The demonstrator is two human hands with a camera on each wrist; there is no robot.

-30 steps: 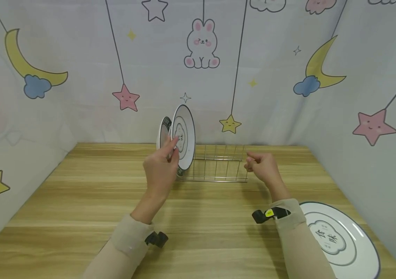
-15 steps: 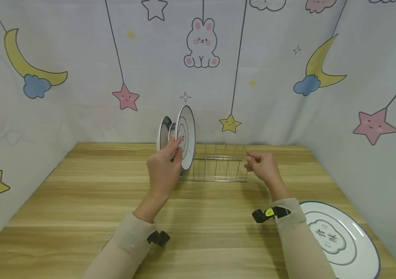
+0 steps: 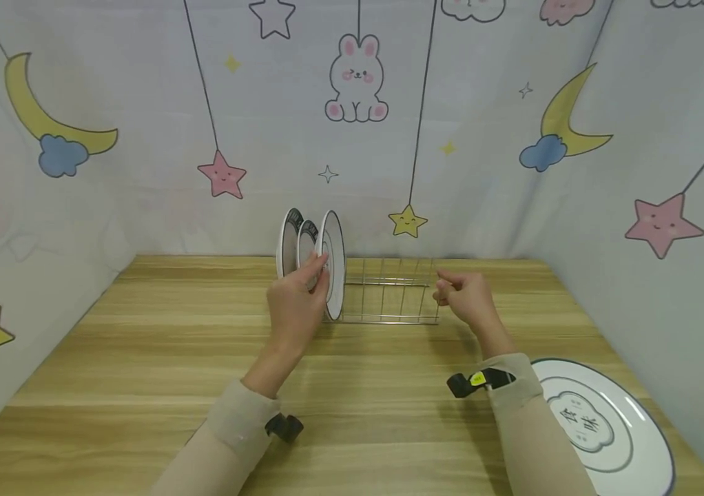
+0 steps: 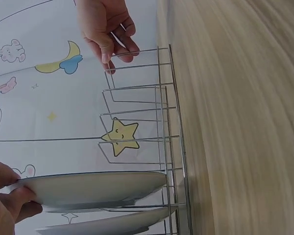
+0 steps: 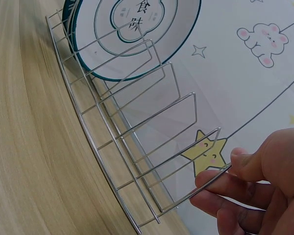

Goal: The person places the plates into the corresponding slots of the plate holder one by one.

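My left hand pinches the edge of a white plate with a dark rim. The plate stands on edge in a wire dish rack, its lower edge down among the wires in the left wrist view. To its left, two more plates, an outer plate and a middle plate, stand upright in the rack. At the rack's other end, my right hand holds the end wire between thumb and fingers, plainly seen in the right wrist view. Bare wire dividers lie between the held plate and this hand.
A larger white plate with a dark rim lies flat on the wooden table at the front right, partly behind my right sleeve. A printed cloth hangs behind the rack and at both sides.
The held plate has come down into the rack and turned more edge-on. My left hand has shifted slightly right and lower with it. My right hand stays on the rack.
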